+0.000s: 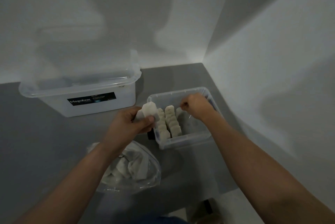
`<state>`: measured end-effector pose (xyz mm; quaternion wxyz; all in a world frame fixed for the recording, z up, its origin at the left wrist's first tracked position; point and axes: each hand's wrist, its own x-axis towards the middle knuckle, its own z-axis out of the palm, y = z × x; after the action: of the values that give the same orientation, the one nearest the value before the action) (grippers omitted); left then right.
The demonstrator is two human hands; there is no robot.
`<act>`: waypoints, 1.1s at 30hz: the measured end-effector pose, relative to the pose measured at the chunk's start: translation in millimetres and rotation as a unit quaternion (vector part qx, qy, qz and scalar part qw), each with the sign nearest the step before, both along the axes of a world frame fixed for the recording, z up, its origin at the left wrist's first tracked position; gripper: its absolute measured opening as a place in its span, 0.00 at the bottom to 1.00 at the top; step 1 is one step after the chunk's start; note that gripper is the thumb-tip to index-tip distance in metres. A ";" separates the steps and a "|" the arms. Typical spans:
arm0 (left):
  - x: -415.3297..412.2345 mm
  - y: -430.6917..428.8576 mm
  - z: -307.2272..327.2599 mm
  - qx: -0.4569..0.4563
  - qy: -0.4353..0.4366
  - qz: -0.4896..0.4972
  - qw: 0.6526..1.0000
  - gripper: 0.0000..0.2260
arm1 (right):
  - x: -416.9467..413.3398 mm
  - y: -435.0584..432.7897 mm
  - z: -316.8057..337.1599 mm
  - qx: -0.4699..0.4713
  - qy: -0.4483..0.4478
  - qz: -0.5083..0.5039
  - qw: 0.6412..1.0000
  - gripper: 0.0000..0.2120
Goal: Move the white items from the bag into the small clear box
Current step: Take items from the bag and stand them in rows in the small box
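Head view. Grey desk (36, 133) set into a corner of white walls (272, 60). Small clear box (183, 142): open, towards the desk's back right corner, holding rows of white items (172, 120) standing on edge. Left hand (130, 122): just beside the box's left rim, fingers and thumb grasping a held stack of white items (149, 110). Right hand (194, 104): inside the box over the rightmost row, fingers curled; whether they pinch anything cannot be told. Bag (143, 174): clear plastic, at the desk's near edge under the left forearm, containing more white pieces (120, 169). Large lidded box (101, 104) with a black label (91, 98): back left, against the wall.
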<state>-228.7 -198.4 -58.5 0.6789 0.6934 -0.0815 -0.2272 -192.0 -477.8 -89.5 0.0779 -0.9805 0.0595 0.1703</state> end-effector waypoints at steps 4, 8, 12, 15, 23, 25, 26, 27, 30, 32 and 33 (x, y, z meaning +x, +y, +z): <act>-0.6 -1.1 -1.3 0.009 -0.002 0.011 1.000 0.10 | -2.9 -0.4 -7.2 -0.008 -0.036 -0.009 0.999 0.12; -1.4 -1.9 0.2 0.014 -0.006 0.007 1.000 0.09 | -3.3 1.8 -8.8 -0.019 -0.048 -0.009 0.999 0.11; -1.9 -0.7 3.6 0.041 -0.015 -0.013 0.999 0.08 | -6.6 4.8 -5.1 -0.033 -0.066 -0.012 0.997 0.09; -1.0 -0.3 4.3 0.054 -0.012 -0.019 0.998 0.07 | -15.6 4.1 1.6 -0.024 -0.118 -0.035 0.992 0.10; 4.7 -4.1 14.0 0.103 -0.061 -0.065 0.991 0.05 | -72.6 48.0 70.5 0.314 -0.205 -0.038 0.926 0.12; 5.4 -8.3 17.5 0.100 -0.064 -0.077 0.990 0.04 | -81.0 54.7 82.6 0.326 -0.173 -0.018 0.929 0.12; 5.1 -10.8 19.4 0.101 -0.068 -0.081 0.989 0.04 | -83.5 56.0 85.9 0.333 -0.172 -0.017 0.927 0.10; 4.2 -13.2 21.5 0.101 -0.072 -0.087 0.988 0.04 | -85.3 56.0 88.4 0.337 -0.179 -0.021 0.924 0.07; 2.8 -19.1 21.9 0.096 -0.073 -0.086 0.989 0.07 | -88.2 50.9 90.6 0.297 -0.224 -0.024 0.928 0.05; 3.5 -20.1 19.0 0.091 -0.066 -0.070 0.991 0.11 | -87.1 41.1 86.4 0.256 -0.266 -0.046 0.928 0.05; 3.3 -19.9 18.1 0.083 -0.059 -0.064 0.993 0.12 | -85.2 34.9 82.2 0.239 -0.284 -0.066 0.926 0.05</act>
<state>-225.4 -218.2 -40.4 0.5972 0.7530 -0.1459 -0.2348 -277.2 -442.9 -7.4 0.3345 -0.9339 0.0573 -0.1122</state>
